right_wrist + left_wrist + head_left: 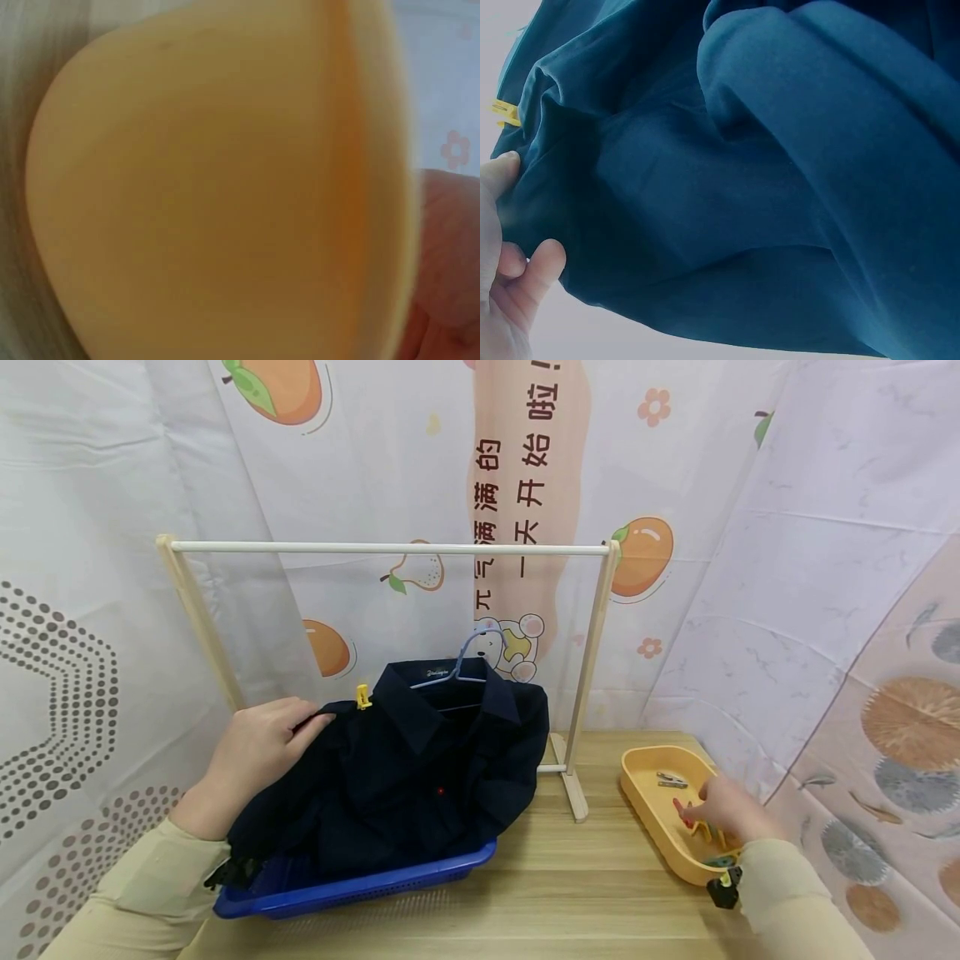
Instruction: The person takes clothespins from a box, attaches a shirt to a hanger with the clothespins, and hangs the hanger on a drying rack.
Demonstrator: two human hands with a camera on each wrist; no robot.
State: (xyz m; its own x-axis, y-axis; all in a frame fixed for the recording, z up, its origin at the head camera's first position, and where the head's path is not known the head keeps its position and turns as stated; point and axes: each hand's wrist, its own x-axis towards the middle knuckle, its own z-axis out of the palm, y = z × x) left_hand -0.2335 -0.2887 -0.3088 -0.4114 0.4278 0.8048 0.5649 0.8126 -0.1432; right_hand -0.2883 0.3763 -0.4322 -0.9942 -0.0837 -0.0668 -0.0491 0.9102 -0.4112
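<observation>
My left hand (262, 739) grips the shoulder of a dark navy shirt (420, 777), its thumb and fingers on the cloth in the left wrist view. A yellow clothespin (363, 697) is clipped on the shirt's shoulder, just beyond those fingertips. Inside the collar sits a light blue hanger (459, 670), hook up. My right hand (731, 810) reaches into a yellow tray (637, 768), fingertips right at a red clothespin (681, 812); I cannot tell whether they pinch it. In the right wrist view the tray wall hides most of that hand.
Under the shirt lies a blue basket (360, 891). Behind it stands a wooden rack with a white top bar (390, 548), its right foot (572, 781) on the wood table (570, 877). Other clothespins (671, 780) lie in the tray. Printed curtains (712, 527) surround the table.
</observation>
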